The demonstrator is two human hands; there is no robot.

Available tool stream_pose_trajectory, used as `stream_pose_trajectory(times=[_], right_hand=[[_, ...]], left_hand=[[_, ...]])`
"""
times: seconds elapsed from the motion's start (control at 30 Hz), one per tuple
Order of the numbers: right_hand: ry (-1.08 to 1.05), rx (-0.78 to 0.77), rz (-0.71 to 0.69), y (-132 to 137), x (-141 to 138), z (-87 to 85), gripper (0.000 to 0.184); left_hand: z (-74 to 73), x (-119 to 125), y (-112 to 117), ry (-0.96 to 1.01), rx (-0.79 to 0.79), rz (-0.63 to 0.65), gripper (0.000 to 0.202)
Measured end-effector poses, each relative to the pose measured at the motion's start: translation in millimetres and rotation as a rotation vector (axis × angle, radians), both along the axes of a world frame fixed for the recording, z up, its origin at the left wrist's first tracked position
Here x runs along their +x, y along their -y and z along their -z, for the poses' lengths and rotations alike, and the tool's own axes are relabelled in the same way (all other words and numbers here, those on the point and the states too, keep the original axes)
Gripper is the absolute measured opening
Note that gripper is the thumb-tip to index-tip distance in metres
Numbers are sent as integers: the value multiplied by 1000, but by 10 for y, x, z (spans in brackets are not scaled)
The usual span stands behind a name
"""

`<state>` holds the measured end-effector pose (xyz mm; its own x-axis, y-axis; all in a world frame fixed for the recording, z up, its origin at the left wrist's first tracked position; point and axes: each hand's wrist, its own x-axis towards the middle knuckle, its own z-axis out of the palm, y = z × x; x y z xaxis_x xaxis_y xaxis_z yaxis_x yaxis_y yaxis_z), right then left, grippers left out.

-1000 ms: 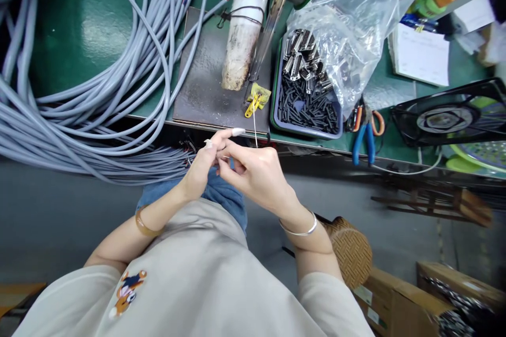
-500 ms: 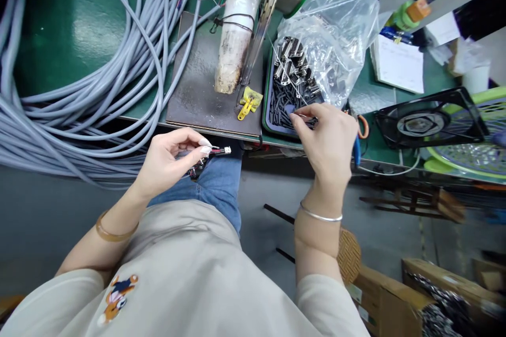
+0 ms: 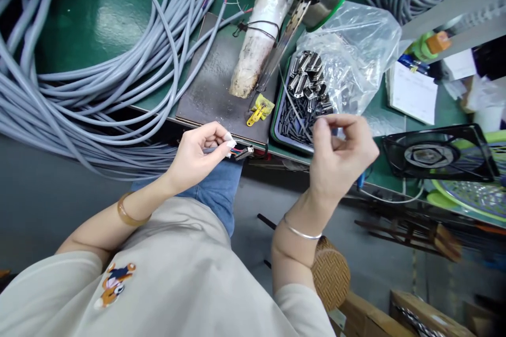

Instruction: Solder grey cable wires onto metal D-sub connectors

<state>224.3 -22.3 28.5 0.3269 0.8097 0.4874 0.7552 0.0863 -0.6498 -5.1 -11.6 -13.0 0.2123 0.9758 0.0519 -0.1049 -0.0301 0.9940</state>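
My left hand (image 3: pixel 197 155) pinches the end of a grey cable at the bench's front edge; coloured wires and a small metal connector (image 3: pixel 244 152) stick out past the fingertips. My right hand (image 3: pixel 340 152) is raised just in front of the blue tray (image 3: pixel 279 137), thumb and fingers pinched together on something too small to name. A thin solder wire (image 3: pixel 290 100) runs from near those fingers up toward the spool. The tray holds several black sleeves (image 3: pixel 304 110) and metal connector shells (image 3: pixel 306 71).
Bundles of grey cable (image 3: pixel 79 89) cover the green bench at left. A dark metal plate (image 3: pixel 213 89) carries a wrapped soldering tool (image 3: pixel 256 47) and a yellow clip (image 3: pixel 259 110). A plastic bag (image 3: pixel 351 58), a black fan (image 3: pixel 435 155) and a woven stool (image 3: pixel 330 274) lie right.
My hands parted; the right one went to the tray, then lifted off it with fingers pinched. The left hand kept the cable end and shifted slightly right.
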Motion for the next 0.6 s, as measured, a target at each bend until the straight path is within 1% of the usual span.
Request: stream_pose_trajectory(times=[0.03,0.1,0.17,0.23,0.37,0.6], right_hand=[[-72,-35,-77,70,-106,-25,13],[-104,-139,-271,172,-293,-41,10],[-113,-196,-359,216,-422,-19,10],[-108,-226,-393,215,-484,17,12],[-107,-234,-434,183,-495,47,13],[-72,-243,-437,193,-496,36,16]], left_hand=[[-2,13,9,-4,-4,2,17],[-13,35,27,-31,-9,11,17],[-28,51,44,-62,-3,24,17],[-43,60,54,-84,6,34,17],[-55,66,61,-110,21,50,15],[-49,65,53,-125,2,60,16]])
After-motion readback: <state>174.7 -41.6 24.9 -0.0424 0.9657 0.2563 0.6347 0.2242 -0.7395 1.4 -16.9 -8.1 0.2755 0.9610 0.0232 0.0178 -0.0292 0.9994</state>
